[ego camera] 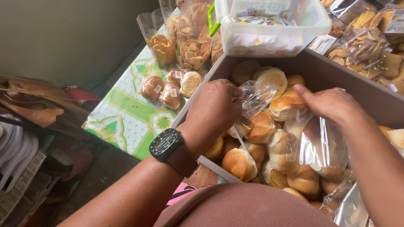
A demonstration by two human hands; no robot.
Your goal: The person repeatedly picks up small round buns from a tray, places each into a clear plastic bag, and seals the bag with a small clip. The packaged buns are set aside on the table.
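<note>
A brown cardboard box [336, 73] holds several golden bread buns [239, 163] wrapped in clear plastic. My left hand [214, 107], with a dark watch [167, 143] on the wrist, pinches the top of a clear plastic bag [254, 98] with a bun in it. Over the buns to the right, my right hand [332, 105] has its thumb stretched toward the same bag and its fingers resting on another plastic bag of buns [322, 147].
A lidless white plastic tub [273, 25] with a green handle sits at the box's far edge. Bags of crackers [193, 46] and wrapped buns [170, 90] lie on a green patterned tablecloth [122, 113]. More packed snacks [366, 46] are at the right. Brown bags [38, 103] lie left.
</note>
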